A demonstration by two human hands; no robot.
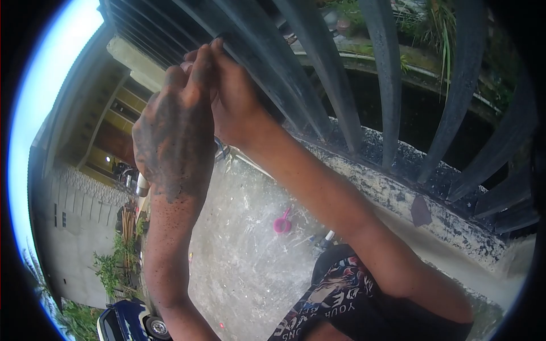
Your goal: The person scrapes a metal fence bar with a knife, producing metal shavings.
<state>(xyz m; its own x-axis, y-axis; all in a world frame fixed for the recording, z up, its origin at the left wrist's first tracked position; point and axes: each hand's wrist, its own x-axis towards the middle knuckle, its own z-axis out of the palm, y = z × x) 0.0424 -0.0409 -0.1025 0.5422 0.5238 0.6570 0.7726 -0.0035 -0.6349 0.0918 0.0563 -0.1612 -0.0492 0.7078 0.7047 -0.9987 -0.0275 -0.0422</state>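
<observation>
— Concrete yard (244,250) lies far below; where are your hands?
— Both meet on the railing bar (273,79); your left hand (173,131) lies flat, fingers straight, against your right hand (236,105); whether that one grips anything, I cannot tell; steady fingertip pressure seems best.

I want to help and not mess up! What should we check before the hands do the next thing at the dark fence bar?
1. Both hands at the same bar: the left hand and right hand meet at one railing bar. Ok.
2. Clean hands: the left hand is covered in dark smudges and specks. Not ok.
3. Something held in the fingers: they hide each other. Cannot tell.
4. Ledge under the bars: its paint is worn and flaking. Not ok.
5. Loose things near the hands: the pink thing lies on the ground far below. Ok.
</observation>
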